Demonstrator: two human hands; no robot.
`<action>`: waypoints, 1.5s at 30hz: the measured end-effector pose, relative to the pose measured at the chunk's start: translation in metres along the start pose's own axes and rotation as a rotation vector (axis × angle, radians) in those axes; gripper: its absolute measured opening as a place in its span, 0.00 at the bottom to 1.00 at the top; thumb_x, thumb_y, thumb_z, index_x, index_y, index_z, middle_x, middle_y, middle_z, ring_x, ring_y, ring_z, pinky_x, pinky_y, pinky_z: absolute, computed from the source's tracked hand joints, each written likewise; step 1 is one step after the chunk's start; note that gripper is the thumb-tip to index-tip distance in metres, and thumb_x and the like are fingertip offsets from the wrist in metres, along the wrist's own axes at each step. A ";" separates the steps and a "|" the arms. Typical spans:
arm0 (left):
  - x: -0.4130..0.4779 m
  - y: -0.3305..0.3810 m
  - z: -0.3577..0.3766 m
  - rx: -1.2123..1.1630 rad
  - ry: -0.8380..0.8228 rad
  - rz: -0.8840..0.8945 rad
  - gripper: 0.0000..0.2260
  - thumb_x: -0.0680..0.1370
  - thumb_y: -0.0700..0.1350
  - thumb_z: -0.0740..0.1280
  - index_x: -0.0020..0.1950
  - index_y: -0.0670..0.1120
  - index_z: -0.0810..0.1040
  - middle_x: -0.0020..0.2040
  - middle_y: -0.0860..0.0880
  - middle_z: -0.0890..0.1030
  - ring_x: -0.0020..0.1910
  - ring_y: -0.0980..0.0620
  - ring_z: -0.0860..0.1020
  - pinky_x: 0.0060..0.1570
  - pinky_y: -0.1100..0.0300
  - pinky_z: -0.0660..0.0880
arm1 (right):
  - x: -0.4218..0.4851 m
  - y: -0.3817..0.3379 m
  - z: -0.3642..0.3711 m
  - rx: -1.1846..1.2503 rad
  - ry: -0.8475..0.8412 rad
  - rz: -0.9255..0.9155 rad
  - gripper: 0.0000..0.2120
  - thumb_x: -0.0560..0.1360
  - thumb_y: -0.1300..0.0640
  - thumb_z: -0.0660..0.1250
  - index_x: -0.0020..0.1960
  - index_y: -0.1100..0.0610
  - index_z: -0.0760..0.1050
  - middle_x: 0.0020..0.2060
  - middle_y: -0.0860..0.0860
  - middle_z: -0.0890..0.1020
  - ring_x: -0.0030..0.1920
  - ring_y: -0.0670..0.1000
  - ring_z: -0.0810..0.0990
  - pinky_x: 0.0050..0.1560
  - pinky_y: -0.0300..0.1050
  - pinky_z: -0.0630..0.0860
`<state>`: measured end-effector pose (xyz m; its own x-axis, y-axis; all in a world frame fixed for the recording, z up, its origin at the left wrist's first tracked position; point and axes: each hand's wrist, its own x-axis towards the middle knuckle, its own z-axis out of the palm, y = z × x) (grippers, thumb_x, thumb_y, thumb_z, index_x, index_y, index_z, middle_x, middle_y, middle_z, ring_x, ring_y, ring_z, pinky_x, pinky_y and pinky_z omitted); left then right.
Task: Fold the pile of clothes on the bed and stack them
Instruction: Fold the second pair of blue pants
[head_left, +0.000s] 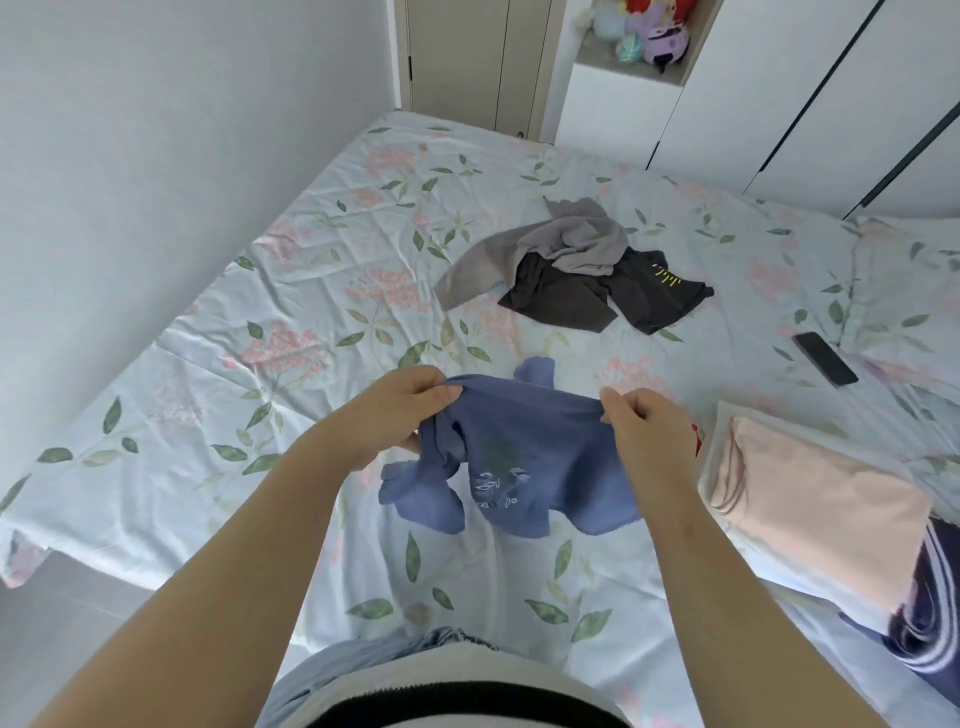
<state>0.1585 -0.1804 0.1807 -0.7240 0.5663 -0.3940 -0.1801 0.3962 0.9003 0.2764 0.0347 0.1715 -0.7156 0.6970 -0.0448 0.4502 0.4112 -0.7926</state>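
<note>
Nearest me, my left hand (400, 410) and right hand (649, 426) each pinch the top edge of a blue shirt (519, 457), unfolded above the bed (208, 364). A folded stack (810, 499) sits right. Farther off, a grey and dark pile (566, 270) awaits folding.

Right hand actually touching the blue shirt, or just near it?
Touching. The head view shows the right hand pinching the blue shirt at its upper edge, cloth bunched between thumb and fingers, with no gap.
</note>
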 end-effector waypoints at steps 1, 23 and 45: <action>0.000 0.005 0.002 -0.076 0.024 0.000 0.11 0.81 0.44 0.61 0.39 0.45 0.70 0.32 0.50 0.74 0.29 0.57 0.74 0.31 0.65 0.74 | 0.000 -0.001 0.003 -0.005 -0.022 -0.010 0.15 0.77 0.55 0.62 0.38 0.66 0.73 0.35 0.61 0.76 0.34 0.50 0.68 0.35 0.42 0.65; 0.031 0.045 -0.017 -0.731 0.245 0.034 0.07 0.81 0.44 0.61 0.55 0.45 0.75 0.45 0.49 0.82 0.46 0.51 0.80 0.43 0.57 0.77 | 0.013 -0.057 0.027 0.399 -0.568 0.249 0.08 0.80 0.59 0.60 0.55 0.60 0.75 0.51 0.57 0.80 0.50 0.55 0.78 0.54 0.50 0.76; 0.040 0.046 -0.007 0.034 0.239 0.226 0.08 0.78 0.39 0.65 0.42 0.49 0.79 0.36 0.49 0.81 0.33 0.54 0.77 0.30 0.66 0.72 | 0.057 -0.044 -0.005 0.753 0.074 0.492 0.08 0.76 0.68 0.58 0.55 0.69 0.69 0.46 0.61 0.68 0.44 0.58 0.68 0.39 0.43 0.68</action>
<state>0.1168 -0.1444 0.2073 -0.8796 0.4587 -0.1265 0.0224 0.3055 0.9519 0.2184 0.0594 0.2071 -0.4870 0.7392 -0.4652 0.2086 -0.4188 -0.8838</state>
